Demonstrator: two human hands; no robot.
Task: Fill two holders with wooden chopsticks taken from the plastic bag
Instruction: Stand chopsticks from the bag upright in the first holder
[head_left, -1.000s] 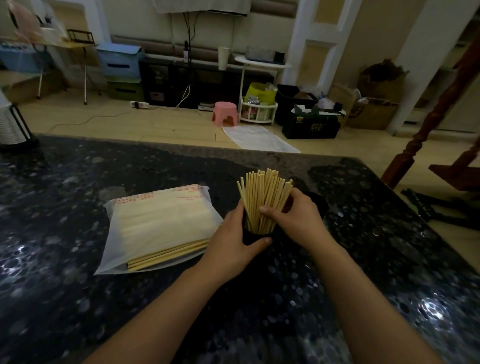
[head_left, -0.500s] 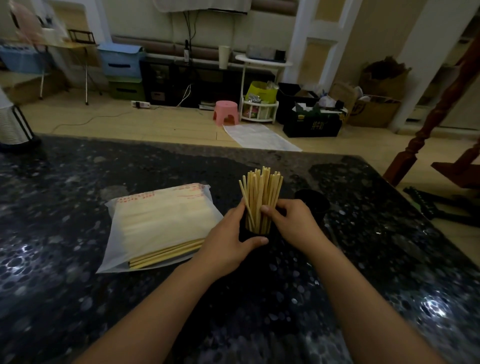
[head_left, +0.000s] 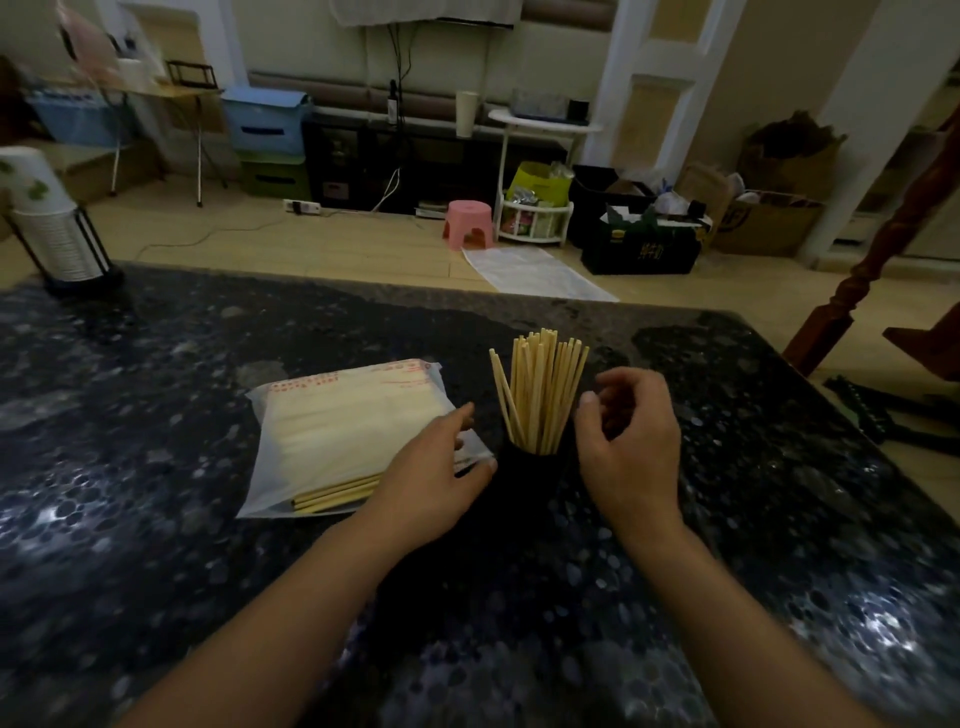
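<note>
Holder (head_left: 530, 462) stood on the bench (head_left: 156, 545), chopsticks (head_left: 540, 389) upright and fanned in it, likely full. Both hands were off it: right hand (head_left: 626, 447) loosely curled, empty, just beside; left hand (head_left: 431, 480) open, fingers resting on the bag (head_left: 343, 426), probably going for the next bundle. Second holder wasn't visible.

Red printed lines along far edge of translucent white plastic bag of wooden chopsticks (head_left: 343, 431): too blurred to read. Yellowish characters on front of black crate on floor (head_left: 641, 252): too small and dim to make out. No other legible text, brand or number.
</note>
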